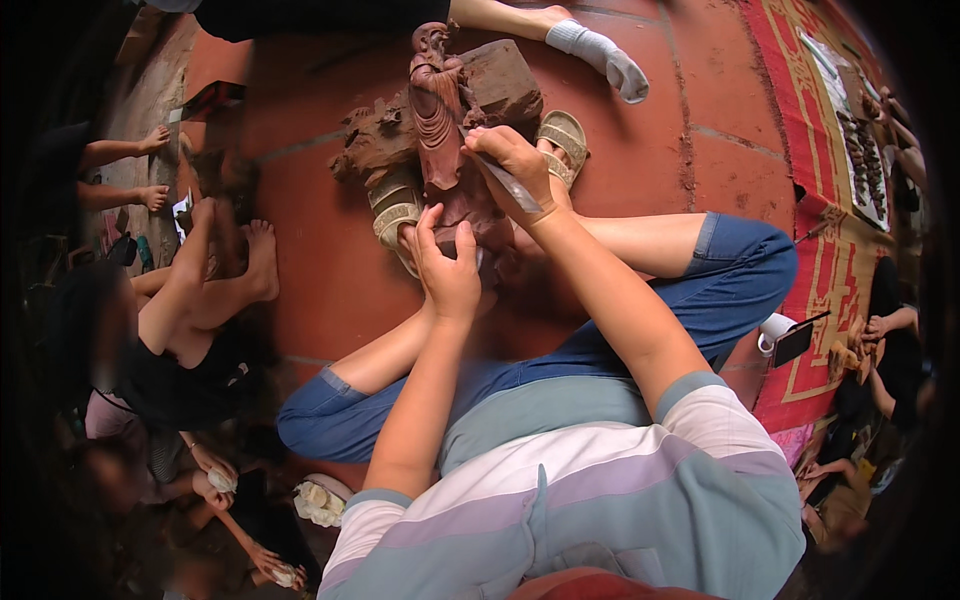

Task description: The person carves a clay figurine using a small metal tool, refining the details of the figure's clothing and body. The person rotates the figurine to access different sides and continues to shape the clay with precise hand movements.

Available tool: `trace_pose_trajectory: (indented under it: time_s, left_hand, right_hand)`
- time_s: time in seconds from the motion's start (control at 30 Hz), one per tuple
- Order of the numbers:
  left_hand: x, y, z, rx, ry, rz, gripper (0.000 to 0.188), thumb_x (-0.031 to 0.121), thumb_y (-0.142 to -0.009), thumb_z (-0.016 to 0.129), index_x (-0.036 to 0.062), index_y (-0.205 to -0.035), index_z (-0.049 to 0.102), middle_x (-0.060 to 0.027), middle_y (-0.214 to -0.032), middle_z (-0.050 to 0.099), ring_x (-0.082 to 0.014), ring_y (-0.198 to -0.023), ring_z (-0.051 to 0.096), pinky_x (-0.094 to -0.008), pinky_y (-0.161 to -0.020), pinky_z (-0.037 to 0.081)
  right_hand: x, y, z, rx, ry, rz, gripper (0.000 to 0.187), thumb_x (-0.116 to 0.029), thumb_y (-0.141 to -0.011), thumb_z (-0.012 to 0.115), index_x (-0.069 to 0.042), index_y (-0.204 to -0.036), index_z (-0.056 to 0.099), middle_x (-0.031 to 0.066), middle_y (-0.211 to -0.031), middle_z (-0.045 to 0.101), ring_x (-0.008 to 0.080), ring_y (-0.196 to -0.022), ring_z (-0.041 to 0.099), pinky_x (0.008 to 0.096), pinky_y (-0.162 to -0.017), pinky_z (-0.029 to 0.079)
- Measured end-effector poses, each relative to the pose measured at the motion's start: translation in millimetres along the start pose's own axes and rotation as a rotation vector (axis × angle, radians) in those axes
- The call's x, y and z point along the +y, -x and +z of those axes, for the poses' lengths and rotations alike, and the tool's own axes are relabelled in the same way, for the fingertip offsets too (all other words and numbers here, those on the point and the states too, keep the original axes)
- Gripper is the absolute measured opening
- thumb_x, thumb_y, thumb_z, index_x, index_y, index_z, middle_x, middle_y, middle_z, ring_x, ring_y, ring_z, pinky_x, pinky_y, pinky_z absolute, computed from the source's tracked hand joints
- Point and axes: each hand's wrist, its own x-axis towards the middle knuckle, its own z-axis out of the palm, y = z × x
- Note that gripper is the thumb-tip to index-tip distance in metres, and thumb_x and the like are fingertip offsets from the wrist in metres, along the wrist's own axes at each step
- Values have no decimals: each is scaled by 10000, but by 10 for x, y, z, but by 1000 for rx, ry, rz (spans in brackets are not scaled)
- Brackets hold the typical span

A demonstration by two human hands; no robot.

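Note:
A reddish-brown carved wooden figure (438, 115) stands on the red tiled floor (320, 250) between my feet, leaning against a rough wood block (500, 80). My left hand (445, 265) grips the figure's lower part. My right hand (515, 165) is shut on a metal carving chisel (508, 183), whose tip rests against the figure's middle. My sandalled feet (395, 205) brace the base of the carving.
Other people sit on the floor at the left (190, 320), one with bare feet (260, 260) near the carving. A socked foot (605, 55) lies at the top. A red patterned mat (830, 250) with small items and a dark phone (795, 340) lies on the right.

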Motion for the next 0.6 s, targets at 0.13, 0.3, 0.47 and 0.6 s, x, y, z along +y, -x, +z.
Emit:
trace_pose_trajectory:
  time_s: [0.13, 0.3, 0.47, 0.6]
  left_hand:
    - [-4, 0, -24, 2, 3, -28, 391, 207, -936, 609, 3, -1262, 536, -160, -1247, 565, -284, -1177, 522, -382, -1034, 379]
    - [69, -31, -8, 10, 21, -17, 400, 206, -929, 614, -14, -1254, 536, -158, -1235, 576, -278, -1164, 528, -376, -1029, 382]
    - [-1, 3, -7, 5, 14, -11, 406, 214, -932, 612, -11, -1261, 533, -156, -1240, 577, -273, -1167, 527, -375, -1033, 380]
    - [23, -4, -3, -19, 30, -46, 406, 226, -942, 603, -12, -1262, 530, -158, -1247, 574, -274, -1180, 524, -374, -1038, 378]
  right_hand:
    - [-121, 3, -73, -68, 30, -6, 170, -111, -775, 700, -130, -940, 663, 56, -906, 679, 263, -802, 685, 340, -668, 544]
    - [-20, -32, 40, 28, 62, -12, 174, -93, -776, 677, -143, -942, 660, 35, -891, 668, 254, -789, 681, 360, -655, 536]
    - [-147, 37, -123, -101, -28, 62, 160, -63, -806, 752, -62, -945, 671, 104, -941, 688, 259, -837, 691, 310, -719, 543]
    - [-53, -22, -1, -49, 61, 45, 163, -102, -803, 707, -110, -964, 678, 81, -950, 684, 253, -909, 691, 324, -735, 555]
